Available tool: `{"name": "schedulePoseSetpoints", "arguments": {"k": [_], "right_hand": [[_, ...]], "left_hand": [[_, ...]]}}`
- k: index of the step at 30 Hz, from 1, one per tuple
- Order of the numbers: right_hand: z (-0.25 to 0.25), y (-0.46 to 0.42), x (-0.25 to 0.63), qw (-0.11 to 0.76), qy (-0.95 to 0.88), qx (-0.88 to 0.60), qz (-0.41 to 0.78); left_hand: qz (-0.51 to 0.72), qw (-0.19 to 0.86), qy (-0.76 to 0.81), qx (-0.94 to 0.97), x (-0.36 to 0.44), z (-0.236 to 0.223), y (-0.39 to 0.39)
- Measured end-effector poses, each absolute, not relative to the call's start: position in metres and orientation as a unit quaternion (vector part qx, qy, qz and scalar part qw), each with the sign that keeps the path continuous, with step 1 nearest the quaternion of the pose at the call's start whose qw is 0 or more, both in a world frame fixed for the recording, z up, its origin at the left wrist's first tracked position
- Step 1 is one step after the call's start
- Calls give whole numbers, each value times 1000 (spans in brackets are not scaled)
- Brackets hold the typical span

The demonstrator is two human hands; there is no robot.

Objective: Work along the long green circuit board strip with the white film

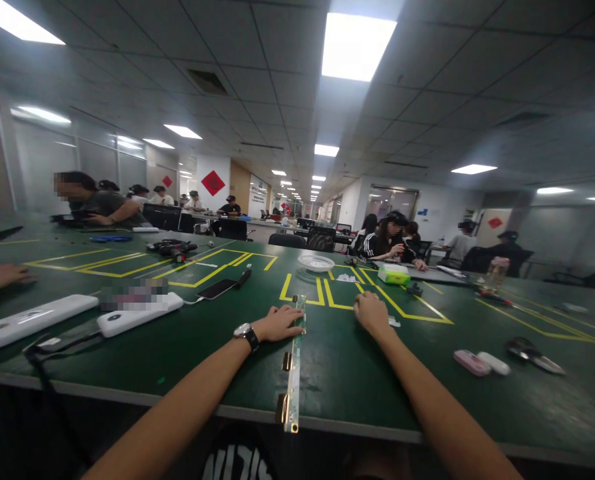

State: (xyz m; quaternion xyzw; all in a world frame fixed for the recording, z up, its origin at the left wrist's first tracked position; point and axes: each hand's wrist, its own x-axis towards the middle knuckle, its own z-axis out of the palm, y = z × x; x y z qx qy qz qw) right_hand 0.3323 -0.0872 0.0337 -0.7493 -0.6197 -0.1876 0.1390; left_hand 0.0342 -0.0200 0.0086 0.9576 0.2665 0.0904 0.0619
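Observation:
A long, narrow circuit board strip lies on the green table, its near end at the front edge. Copper-coloured tabs stick out along its left side. My left hand, with a watch on its wrist, rests at the strip's far part, fingers stretched out and touching it. To the right, apart from the strip, my right hand is low over the table with its fingers curled in. Whatever those fingers may hold is hidden. A small white piece lies beside the right wrist.
Yellow tape outlines mark the table. Beyond my hands are a white round dish and a green-and-white pack. Left are a phone and white power banks; right, a pink case. Another person's hand reaches in left.

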Motion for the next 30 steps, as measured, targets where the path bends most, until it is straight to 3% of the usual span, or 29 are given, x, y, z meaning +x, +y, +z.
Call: {"name": "schedulePoseSetpoints", "arguments": {"k": [3,6,17,30], "right_hand": [[30,-95,373,81,-482,-861,-141],[23,-98,387,44,-480,-871,-96],[13,-81,276,179,-876,-447,-20],[11,-86,259,191,-890,-413,-24]], "left_hand": [[81,58,271,957,35,9,-19],[84,58,280,955,35,9,-19],[71,59,311,946,33,8,-17],[57,61,313,946,34,9,-17]]}}
